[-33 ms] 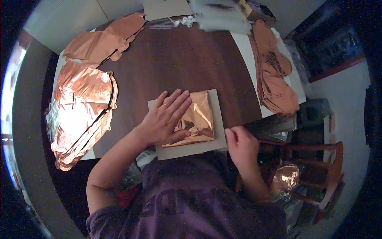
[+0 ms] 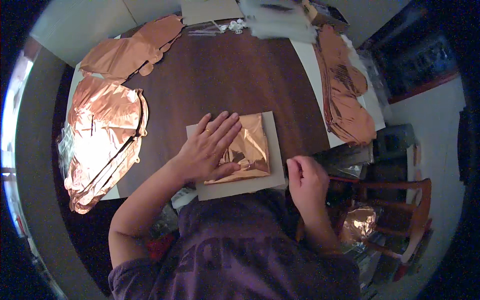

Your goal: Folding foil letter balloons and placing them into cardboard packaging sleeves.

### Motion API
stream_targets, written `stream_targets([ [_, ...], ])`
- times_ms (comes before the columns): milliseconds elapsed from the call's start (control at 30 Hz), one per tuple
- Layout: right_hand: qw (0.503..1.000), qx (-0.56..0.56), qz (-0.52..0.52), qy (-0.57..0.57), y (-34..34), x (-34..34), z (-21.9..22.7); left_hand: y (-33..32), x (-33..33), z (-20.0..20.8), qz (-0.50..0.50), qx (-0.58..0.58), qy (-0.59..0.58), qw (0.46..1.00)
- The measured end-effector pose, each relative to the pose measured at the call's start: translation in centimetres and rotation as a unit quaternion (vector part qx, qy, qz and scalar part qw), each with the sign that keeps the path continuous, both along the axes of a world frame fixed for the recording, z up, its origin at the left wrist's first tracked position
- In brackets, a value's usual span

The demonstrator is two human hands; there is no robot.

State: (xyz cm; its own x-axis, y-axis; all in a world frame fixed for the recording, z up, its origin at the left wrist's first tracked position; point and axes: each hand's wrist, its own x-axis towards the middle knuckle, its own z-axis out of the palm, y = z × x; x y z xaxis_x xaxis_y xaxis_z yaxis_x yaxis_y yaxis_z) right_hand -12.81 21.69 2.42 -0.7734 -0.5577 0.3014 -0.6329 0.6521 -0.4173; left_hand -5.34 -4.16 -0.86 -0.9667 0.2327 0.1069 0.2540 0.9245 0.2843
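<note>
A folded copper-coloured foil balloon lies as a flat packet on a grey cardboard sheet at the near edge of the table. My left hand rests flat across the packet's left side, fingers stretched out, with a ring on one finger. Beside the sheet's right edge and apart from it is my right hand. Its fingers are curled into a loose fist, and nothing shows in it.
Flat copper foil balloons lie on the left, far left and right of the brown table. Clear plastic bags, small white pieces and a board are at the back. A wooden chair stands at right.
My right hand has shifted slightly right, away from the cardboard's edge. My left hand and the folded foil balloon stay in place.
</note>
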Motion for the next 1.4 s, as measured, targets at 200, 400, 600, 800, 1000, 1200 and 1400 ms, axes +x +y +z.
stream_targets([
  [200, 0.974, 0.049, 0.221, 0.019, -7.9, -1.2, 0.1, 0.3, -0.1, -1.0, 0.012, -0.009, 0.061, 0.998],
  [400, 0.972, 0.126, 0.198, 0.023, -9.1, -3.0, -4.2, -0.1, 0.3, -1.6, 0.025, -0.005, 0.085, 0.996],
  [600, 0.971, 0.131, 0.195, 0.041, -8.9, -3.3, -4.5, -2.1, 3.9, -0.2, 0.089, -0.054, 0.014, 0.994],
  [800, 0.977, 0.086, 0.196, 0.016, -8.2, -4.1, -4.2, -1.8, 5.1, 0.1, 0.12, -0.02, 0.02, 0.992],
  [1000, 0.991, -0.122, 0.026, -0.047, -1.3, -2.5, -2.4, -2.1, 5.1, 1.1, 0.048, 0.053, 0.031, 0.997],
  [1200, 0.978, -0.056, -0.069, -0.188, 2.4, 0.4, -3.1, -1.6, 4.2, 0.8, 0.011, 0.03, 0.025, 0.999],
  [1400, 0.999, -0.042, -0.021, -0.019, 0.8, 0.0, -1.9, -1.3, 4.2, 0.7, 0.016, 0.018, 0.029, 0.999],
])
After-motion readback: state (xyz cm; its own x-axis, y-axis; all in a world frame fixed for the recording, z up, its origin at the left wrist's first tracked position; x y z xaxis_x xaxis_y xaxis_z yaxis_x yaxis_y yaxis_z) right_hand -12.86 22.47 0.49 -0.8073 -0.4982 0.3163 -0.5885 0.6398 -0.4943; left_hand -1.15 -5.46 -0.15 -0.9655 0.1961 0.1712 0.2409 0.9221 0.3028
